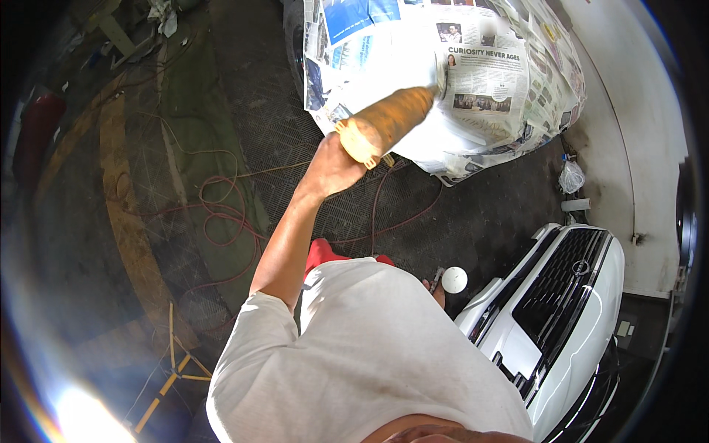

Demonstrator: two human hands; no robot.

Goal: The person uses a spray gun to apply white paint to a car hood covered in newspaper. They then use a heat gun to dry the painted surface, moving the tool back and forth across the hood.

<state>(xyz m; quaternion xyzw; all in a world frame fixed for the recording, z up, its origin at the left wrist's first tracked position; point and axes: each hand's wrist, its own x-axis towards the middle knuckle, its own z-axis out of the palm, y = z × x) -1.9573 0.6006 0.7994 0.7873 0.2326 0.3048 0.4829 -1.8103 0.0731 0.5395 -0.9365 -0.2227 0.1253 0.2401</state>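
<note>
Head view: left hand (332,167), arm outstretched, grips an orange cylinder (395,120). Right hand (440,297), low, clasps a white-cupped tool (455,280).

Mostly newspaper print here. Up and to the right of the fingers on the left hand (332,168), a news sheet (484,77) has a bold black one-line headline (484,54), plus columns of text way too tiny to make out. Pretty much straight above those fingers, a blue page (363,18) shows small white lettering. Right of the right hand's (439,295) fingers, the grille (546,284) wears a round badge (581,268).
</note>
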